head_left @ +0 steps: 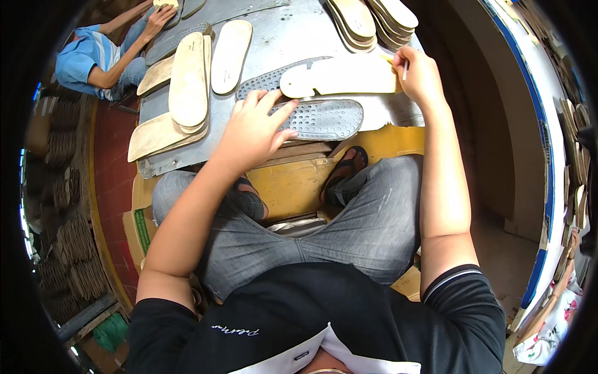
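Head view: as I judge it, the chief risk lies with the pale insole toward one o'clock, overlapping a perforated grey sole. If it is unevenly propped there, pressure from the right hand at its three o'clock end could tip or swing it out of line. A nearer grey sole, on the insole's six o'clock side, sits close to the near edge of the worktop; a careless push from the left thumb could send it over. The stacked insoles, between twelve and one o'clock, look loosely piled and might slump if knuckles brushed them.

The right hand, between one and two o'clock, pinches a slim pale stick between thumb and fingers; whether it also grips the insole's end, I cannot tell. Its forearm rises from four o'clock. The left hand, toward eleven o'clock, is unclenched, palm down with fingers fanned, and seems to rest at the nine o'clock end of the nearer sole. Its forearm slants in from eight o'clock, elbow bent.
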A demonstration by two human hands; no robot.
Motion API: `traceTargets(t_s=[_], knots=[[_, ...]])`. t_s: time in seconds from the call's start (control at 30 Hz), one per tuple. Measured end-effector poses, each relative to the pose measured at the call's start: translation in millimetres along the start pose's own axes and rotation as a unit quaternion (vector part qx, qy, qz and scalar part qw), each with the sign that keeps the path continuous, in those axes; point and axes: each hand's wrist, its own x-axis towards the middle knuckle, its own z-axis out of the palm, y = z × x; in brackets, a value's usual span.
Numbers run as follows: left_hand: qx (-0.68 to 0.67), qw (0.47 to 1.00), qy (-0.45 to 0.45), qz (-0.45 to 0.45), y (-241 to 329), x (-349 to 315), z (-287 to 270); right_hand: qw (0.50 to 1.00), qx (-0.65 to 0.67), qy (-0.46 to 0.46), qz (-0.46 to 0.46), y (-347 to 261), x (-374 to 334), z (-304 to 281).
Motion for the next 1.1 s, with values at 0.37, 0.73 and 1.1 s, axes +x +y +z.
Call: traceTargets(t_s=[0.37,0.73,1.1], knots=[[0.0,0.994,0.095,-0.046,7.9,4.1,27.0,0.994,-0.033,0.034,0.096,16.3,-1.5,-4.7],[-0.2,0.959,0.143,-0.142,-40.6,-16.6,-25.8,0.998,0.038,0.033,0.029,-41.7,-2.2,19.4],[-0.132,0.981,0.023,-0.141,-51.6,25.4,-17.2,0.997,0.017,-0.035,0.061,-45.3,16.8,41.5]])
